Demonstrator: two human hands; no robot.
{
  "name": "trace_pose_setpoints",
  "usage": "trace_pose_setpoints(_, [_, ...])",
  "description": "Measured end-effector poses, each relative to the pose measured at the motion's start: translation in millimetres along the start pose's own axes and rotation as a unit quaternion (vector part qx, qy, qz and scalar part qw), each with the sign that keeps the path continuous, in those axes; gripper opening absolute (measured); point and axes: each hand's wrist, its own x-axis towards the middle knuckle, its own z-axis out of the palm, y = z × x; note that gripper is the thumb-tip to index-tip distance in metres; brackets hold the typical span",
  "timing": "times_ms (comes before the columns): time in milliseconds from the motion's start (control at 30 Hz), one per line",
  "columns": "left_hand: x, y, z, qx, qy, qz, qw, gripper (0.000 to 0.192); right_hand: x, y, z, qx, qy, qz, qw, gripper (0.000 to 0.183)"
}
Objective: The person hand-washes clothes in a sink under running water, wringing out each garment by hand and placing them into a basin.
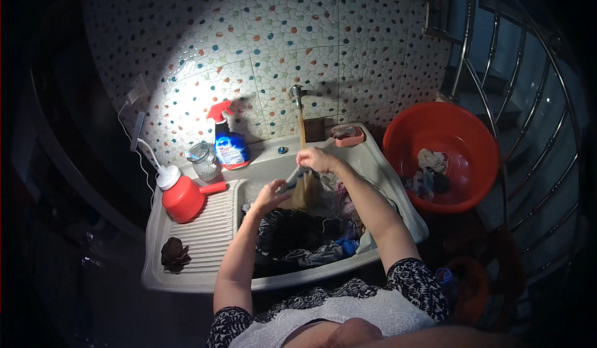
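Observation:
My right hand point(318, 160) pinches the upper end of a small grey piece of cloth point(295, 176) just in front of the tap hose. Lower and to the left, my left hand point(271, 196) grips its other end, so the cloth slants between them. A tan fan shape point(305, 192) hangs below the cloth; whether it is water or fabric I cannot tell. Under both hands, the sink basin point(268, 173) holds a heap of wet laundry point(298, 234), mostly black, with grey, pink and blue pieces. A tan hose point(301, 126) runs down from the metal tap point(297, 95).
Left of the basin, a ribbed washboard point(210, 236) carries a red ladle-like container point(184, 201) and a dark brown cloth point(175, 255). Behind stand a glass jar point(205, 164) and a spray bottle point(231, 143). A soap dish point(349, 136), red tub point(459, 161) and stair railing point(529, 115) are rightward.

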Motion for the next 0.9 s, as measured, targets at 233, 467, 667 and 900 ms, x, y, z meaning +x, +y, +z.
trace_pose_setpoints(233, [21.3, 28.3, 20.4, 0.018, -0.114, -0.184, 0.976, 0.04, -18.6, -6.9, -20.2, -0.031, 0.154, 0.0, 0.988, 0.005])
trace_pose_setpoints(467, [18.7, -21.7, 45.1, 0.168, -0.163, -0.063, 0.97, 0.034, -67.8, 23.3, 65.6, -0.103, -0.152, 0.295, 0.938, 0.026])
trace_pose_setpoints(667, [73.9, 37.7, 44.7, 0.166, -0.025, 0.216, 0.962, 0.033, -76.0, 91.4, 86.3, -0.091, -0.016, 0.053, 0.994, 0.028])
trace_pose_setpoints(900, [68.1, 127.1, 10.2, -0.614, -0.021, -0.137, 0.777, 0.032, -64.2, 130.6, 91.9, -0.228, -0.029, 0.098, 0.968, 0.024])
